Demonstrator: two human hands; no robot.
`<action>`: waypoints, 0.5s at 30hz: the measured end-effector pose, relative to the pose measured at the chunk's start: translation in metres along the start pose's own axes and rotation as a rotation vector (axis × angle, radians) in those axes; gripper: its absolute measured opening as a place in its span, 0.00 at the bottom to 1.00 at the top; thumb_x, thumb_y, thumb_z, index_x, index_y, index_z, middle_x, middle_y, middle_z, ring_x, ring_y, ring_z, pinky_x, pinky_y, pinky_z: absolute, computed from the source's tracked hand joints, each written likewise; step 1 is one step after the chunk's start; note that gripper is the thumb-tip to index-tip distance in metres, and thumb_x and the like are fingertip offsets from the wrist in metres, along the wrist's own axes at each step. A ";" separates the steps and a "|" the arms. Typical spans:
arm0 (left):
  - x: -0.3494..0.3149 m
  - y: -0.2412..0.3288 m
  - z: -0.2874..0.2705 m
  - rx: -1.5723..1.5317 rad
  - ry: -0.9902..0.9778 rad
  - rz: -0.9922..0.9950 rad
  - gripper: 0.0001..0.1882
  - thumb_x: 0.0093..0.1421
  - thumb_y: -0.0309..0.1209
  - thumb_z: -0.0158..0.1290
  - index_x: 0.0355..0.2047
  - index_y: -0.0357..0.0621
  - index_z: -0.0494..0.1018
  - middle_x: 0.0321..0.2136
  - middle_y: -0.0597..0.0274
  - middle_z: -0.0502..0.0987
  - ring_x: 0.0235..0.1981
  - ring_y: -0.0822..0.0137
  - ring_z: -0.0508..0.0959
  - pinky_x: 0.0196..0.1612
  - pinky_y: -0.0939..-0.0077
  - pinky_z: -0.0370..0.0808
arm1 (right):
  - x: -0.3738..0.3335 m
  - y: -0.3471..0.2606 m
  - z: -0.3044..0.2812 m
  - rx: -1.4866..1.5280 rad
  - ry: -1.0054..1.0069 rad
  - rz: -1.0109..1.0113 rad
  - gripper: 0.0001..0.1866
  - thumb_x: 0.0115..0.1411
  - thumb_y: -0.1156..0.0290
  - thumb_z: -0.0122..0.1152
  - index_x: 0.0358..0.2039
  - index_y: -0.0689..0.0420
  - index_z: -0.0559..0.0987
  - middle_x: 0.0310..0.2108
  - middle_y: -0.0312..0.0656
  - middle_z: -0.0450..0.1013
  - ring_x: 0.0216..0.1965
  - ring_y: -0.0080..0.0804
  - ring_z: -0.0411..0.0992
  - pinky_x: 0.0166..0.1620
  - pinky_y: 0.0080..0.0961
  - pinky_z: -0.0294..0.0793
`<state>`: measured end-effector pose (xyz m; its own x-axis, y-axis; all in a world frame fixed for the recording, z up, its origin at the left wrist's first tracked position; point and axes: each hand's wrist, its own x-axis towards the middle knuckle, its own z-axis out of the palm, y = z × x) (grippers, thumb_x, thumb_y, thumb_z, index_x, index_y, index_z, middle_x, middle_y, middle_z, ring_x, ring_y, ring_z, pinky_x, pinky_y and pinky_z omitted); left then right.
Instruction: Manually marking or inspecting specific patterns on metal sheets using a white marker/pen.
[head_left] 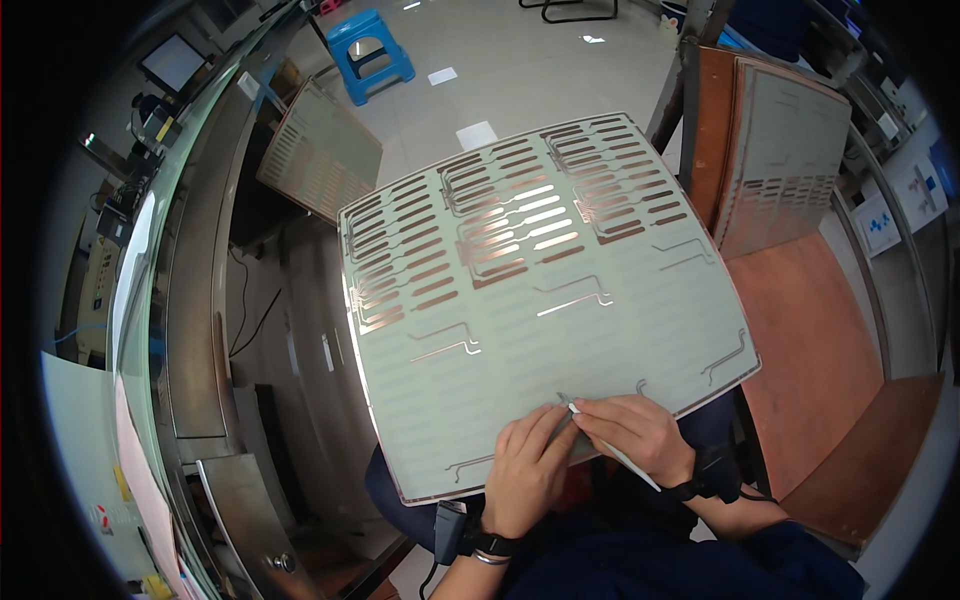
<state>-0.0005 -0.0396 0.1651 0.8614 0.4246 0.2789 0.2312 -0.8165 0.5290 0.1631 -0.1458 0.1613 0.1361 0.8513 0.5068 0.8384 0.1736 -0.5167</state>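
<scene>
A large pale green circuit panel with copper traces and rows of copper bars lies tilted across my lap. Near its close edge my right hand grips a slim white pen-like stick, whose tail slants out below the palm. The stick's tip meets the panel surface between both hands. My left hand rests on the panel just left of the tip, its fingers bent and pressed together. A small greyish bit shows by the fingertips; whether the left fingers pinch it is hidden. Both wrists wear straps with black devices.
Similar panels lean upright against an orange-brown board at the right, above a brown seat. Another panel leans at the far left. A metal-edged workbench runs along the left. A blue stool stands behind on the floor.
</scene>
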 end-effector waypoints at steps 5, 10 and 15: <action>0.001 0.003 -0.001 0.018 0.005 0.009 0.17 0.53 0.23 0.58 0.45 0.42 0.77 0.50 0.58 0.74 0.52 0.55 0.73 0.52 0.61 0.68 | 0.001 -0.004 0.002 -0.067 0.010 -0.002 0.18 0.49 0.79 0.64 0.43 0.60 0.79 0.45 0.40 0.77 0.41 0.35 0.78 0.41 0.27 0.78; -0.001 0.000 0.001 0.029 0.005 0.020 0.20 0.52 0.22 0.54 0.47 0.42 0.75 0.52 0.59 0.73 0.54 0.58 0.72 0.54 0.61 0.68 | 0.000 -0.002 0.007 0.026 0.082 0.072 0.16 0.47 0.81 0.65 0.39 0.57 0.80 0.42 0.37 0.78 0.39 0.33 0.78 0.41 0.26 0.78; 0.000 0.001 0.000 0.015 0.014 0.007 0.17 0.53 0.24 0.58 0.45 0.43 0.77 0.50 0.59 0.75 0.52 0.56 0.73 0.53 0.61 0.68 | 0.003 -0.002 0.004 0.025 0.075 0.052 0.15 0.47 0.81 0.65 0.37 0.56 0.80 0.41 0.36 0.78 0.39 0.33 0.78 0.41 0.26 0.79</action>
<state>-0.0002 -0.0404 0.1657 0.8565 0.4245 0.2937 0.2325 -0.8252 0.5148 0.1600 -0.1419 0.1609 0.2194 0.8199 0.5288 0.8160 0.1430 -0.5602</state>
